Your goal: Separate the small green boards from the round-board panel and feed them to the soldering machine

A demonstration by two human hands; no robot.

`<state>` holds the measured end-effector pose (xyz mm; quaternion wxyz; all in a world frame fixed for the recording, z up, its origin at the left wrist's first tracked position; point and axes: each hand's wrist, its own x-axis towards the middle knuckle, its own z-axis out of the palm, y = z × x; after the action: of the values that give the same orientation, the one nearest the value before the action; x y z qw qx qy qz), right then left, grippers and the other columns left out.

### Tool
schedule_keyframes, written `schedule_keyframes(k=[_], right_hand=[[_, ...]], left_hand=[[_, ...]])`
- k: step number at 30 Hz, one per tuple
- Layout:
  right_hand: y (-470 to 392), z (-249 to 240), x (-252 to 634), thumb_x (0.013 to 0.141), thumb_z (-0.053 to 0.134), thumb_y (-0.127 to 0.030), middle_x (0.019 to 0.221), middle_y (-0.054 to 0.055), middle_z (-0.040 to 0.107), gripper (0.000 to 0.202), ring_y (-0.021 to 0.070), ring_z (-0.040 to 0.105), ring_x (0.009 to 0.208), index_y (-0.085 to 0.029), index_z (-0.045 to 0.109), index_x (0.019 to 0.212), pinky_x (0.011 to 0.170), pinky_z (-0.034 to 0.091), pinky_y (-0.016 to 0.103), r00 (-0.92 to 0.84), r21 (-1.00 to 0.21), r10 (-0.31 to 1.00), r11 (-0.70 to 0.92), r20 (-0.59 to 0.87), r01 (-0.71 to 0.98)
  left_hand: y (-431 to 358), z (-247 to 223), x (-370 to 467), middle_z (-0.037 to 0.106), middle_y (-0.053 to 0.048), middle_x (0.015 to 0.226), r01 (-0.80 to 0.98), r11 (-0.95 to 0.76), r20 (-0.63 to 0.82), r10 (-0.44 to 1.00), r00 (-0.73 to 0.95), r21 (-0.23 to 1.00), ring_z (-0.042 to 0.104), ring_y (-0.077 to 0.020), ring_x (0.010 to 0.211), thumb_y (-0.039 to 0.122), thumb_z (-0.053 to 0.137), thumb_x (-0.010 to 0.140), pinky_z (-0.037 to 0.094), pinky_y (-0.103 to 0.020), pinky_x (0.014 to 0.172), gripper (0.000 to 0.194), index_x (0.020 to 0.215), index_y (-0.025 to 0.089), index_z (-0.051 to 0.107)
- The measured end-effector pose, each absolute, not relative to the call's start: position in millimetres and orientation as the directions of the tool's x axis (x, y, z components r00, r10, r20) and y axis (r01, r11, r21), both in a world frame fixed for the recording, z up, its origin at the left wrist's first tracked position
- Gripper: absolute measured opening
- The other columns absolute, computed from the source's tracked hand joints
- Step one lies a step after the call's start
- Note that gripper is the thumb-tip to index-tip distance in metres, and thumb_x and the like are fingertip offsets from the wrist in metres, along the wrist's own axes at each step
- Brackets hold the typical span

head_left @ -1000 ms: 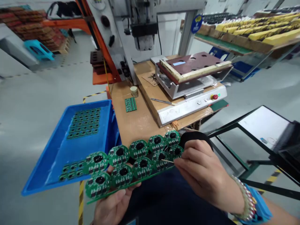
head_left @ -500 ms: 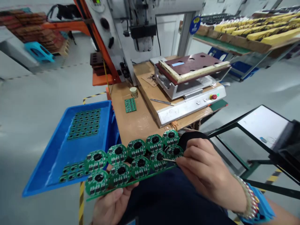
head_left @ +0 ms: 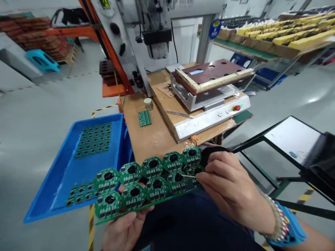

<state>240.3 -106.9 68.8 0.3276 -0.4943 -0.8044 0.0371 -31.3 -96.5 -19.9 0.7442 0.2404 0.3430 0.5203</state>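
A green panel of round circuit boards, in two rows with a black blob on each board, is tilted in front of my body. Its lower left edge rests in my left hand, with the thumb in front and other fingers behind the panel. My right hand pinches a thin pale stick at the panel's right end. The stick's tip touches or nearly touches the black blob of a lower-row board. Part of the rightmost lower board is behind my right fingers.
A blue tray with more board panels is at the left. On the bench are a small green board, a jar and tweezers, beside a machine with a maroon plate. A dark frame stands right.
The stick's tip has shifted very slightly on the same board. Both hands keep nearly the same pose, and the background has moved slightly with the camera.
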Motion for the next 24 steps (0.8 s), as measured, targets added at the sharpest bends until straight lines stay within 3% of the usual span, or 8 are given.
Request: schedule_keyframes(k=[12,19,24], right_hand=[[-109,64,241,0.078,0.055,-0.005,0.074,0.005,0.057,0.016,0.0189,0.048,0.084,-0.014,0.062,0.089,0.07,0.041,0.035,-0.319,-0.402,0.812,0.534,0.489,0.744],[-108,65,235,0.08,0.053,-0.005,0.071,0.004,0.056,0.015,0.0176,0.047,0.084,-0.015,0.063,0.085,0.07,0.04,0.034,-0.32,-0.408,0.814,0.534,0.485,0.74],[-108,64,236,0.079,0.053,-0.005,0.071,0.004,0.056,0.014,0.0176,0.047,0.084,-0.014,0.063,0.084,0.071,0.04,0.034,-0.328,-0.418,0.817,0.536,0.474,0.733]], left_hand=[[-97,-22,-33,0.067,0.007,0.114,-0.649,0.353,-0.243,0.936,0.256,0.674,0.065,-0.0217,0.098,0.01,0.062,0.073,0.056,-0.029,0.08,0.049,0.113,0.038,0.063],[-99,-19,-30,0.068,0.007,0.113,-0.651,0.358,-0.261,0.934,0.246,0.669,0.064,-0.022,0.099,0.01,0.061,0.074,0.056,-0.027,0.079,0.048,0.113,0.038,0.063],[-97,-10,-19,0.07,0.006,0.105,-0.655,0.274,-0.195,0.962,0.192,0.704,0.068,-0.0209,0.087,0.011,0.068,0.068,0.058,-0.027,0.071,0.047,0.108,0.036,0.066]])
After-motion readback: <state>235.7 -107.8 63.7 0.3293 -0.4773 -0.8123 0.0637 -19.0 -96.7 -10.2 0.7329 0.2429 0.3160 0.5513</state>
